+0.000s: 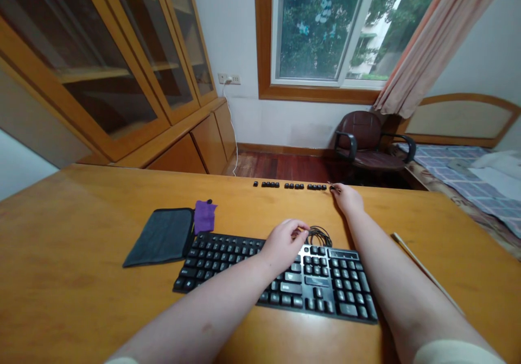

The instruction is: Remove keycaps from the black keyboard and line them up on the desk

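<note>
Keycaps: in a row along the desk's far edge; likely light, stiff plastic, best pinched by the sides.
Right hand: fingertips nearly together at the row's right end (cannot tell whether one is gripped).
Left hand: half-curled over the keyboard, any hold hidden.
Writing: key markings too small to read.

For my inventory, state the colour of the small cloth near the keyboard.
The small cloth is purple, seen in the head view.
</note>
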